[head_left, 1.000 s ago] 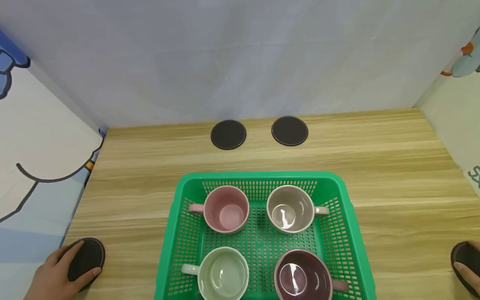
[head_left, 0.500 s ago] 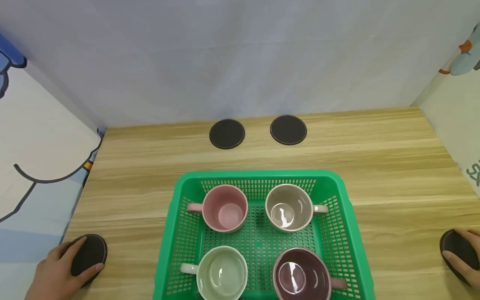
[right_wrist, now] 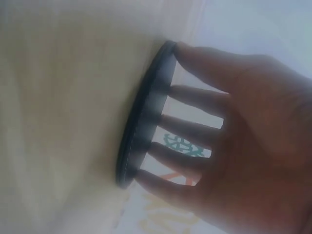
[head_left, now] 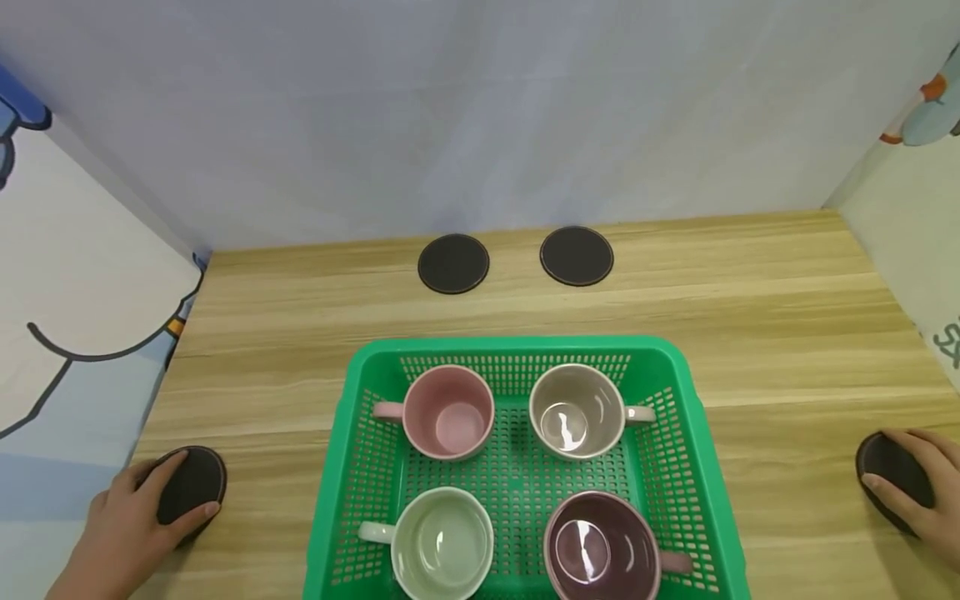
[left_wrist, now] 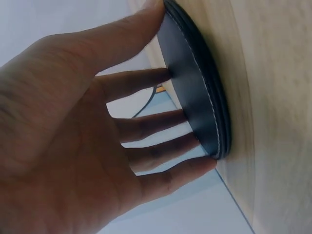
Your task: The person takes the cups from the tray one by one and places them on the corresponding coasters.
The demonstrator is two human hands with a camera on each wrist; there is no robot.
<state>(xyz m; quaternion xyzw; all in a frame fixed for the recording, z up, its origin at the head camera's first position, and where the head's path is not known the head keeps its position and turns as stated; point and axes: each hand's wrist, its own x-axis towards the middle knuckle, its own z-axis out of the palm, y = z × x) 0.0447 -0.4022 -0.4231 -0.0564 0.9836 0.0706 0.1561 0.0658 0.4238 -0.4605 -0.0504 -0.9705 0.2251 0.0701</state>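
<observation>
Could lose hold of the black left coaster (head_left: 193, 487) at near left, gripped wide-fingered by the left hand (head_left: 129, 523), or the right coaster (head_left: 889, 462) at near right, gripped likewise by the right hand (head_left: 945, 504), through uneven squeezing.

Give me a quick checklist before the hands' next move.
Left hand gripping left coaster by its edge: ok.
Right hand gripping right coaster by its edge: ok.
Back-left coaster and back-right coaster flat, apart: ok.
Pink cup, beige cup, pale green cup, plum cup upright in green basket: ok.
Basket's near edge in head view: not ok, out of frame.
Held coasters clear of table: cannot tell.
</observation>
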